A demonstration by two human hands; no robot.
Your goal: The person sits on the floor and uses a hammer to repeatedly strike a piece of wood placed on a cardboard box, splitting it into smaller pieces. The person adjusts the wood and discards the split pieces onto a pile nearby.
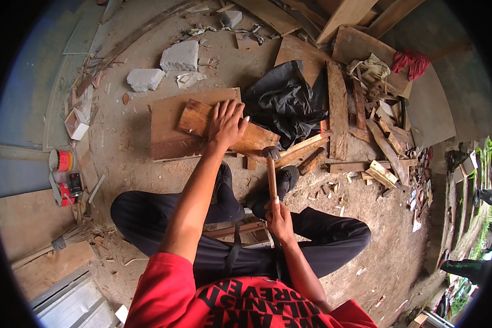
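My left hand presses down with fingers spread on a short brown plank, which slants across a larger flat wooden board on the ground. In my right hand is the wooden handle of a hammer, gripped near its lower end. The dark hammer head is at the right end of the plank; whether it touches the wood I cannot tell. What lies under my left palm is hidden.
A black plastic sheet lies just beyond the plank. To the right are piled wood scraps and a long plank. Broken concrete blocks sit at the far side. Cans and a stick broom are at the left.
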